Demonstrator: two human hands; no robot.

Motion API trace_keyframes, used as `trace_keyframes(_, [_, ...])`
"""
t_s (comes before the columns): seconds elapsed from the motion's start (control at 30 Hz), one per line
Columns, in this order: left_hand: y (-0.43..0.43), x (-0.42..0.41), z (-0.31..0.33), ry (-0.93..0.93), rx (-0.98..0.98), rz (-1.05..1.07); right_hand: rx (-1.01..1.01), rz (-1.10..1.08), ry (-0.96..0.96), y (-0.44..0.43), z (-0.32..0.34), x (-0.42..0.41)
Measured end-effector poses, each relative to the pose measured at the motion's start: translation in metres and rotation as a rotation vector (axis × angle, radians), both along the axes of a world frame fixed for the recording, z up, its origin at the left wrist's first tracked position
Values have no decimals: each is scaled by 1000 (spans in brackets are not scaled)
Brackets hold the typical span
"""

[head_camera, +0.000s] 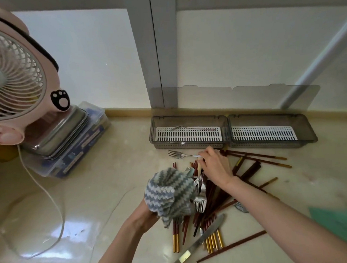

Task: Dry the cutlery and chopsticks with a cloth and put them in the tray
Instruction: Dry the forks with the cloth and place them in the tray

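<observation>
My left hand [148, 215] grips a bunched blue-and-white zigzag cloth [169, 192] over the heap of cutlery. My right hand [215, 165] pinches the handle of a silver fork [177, 154], whose tines point left just in front of the tray. The grey two-compartment tray [228, 126] has white slatted inserts; one piece of cutlery [192, 128] lies in its left compartment. Dark red chopsticks with gold ends [210, 241] lie scattered in a pile with forks [199, 204]. A long table knife [195, 244] lies at the front.
A pink fan [13, 80] stands at the left on stacked metal trays and a plastic box [67, 137], its white cord [51, 199] trailing over the counter. The tray's clear lid [237, 97] leans against the window. A green cloth [341, 224] lies at the right edge.
</observation>
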State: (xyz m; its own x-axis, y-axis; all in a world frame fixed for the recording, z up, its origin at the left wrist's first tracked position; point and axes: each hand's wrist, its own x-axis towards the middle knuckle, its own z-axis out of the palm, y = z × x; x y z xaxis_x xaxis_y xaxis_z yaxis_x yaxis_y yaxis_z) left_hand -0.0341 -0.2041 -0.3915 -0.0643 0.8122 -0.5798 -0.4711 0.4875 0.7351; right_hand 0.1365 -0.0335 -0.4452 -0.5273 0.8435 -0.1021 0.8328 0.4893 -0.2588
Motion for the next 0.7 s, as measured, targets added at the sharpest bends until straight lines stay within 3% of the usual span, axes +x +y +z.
trace_keyframes(0.17, [2,9,-1,-129,-38,18,24,-36,-21,3,-7,-13])
trace_keyframes(0.33, [13,8,-7,-198,-85,228,-26,-68,6,6,-6,-18])
trace_keyframes(0.5, [32,9,2,-78,-119,267,2,-67,184,3,8,-10])
trace_keyframes(0.63, [51,14,14,-82,-69,166,-700,-174,690,-19,41,-8])
trace_keyframes(0.7, [61,18,15,-104,-57,161,-857,-146,730,-31,48,-10])
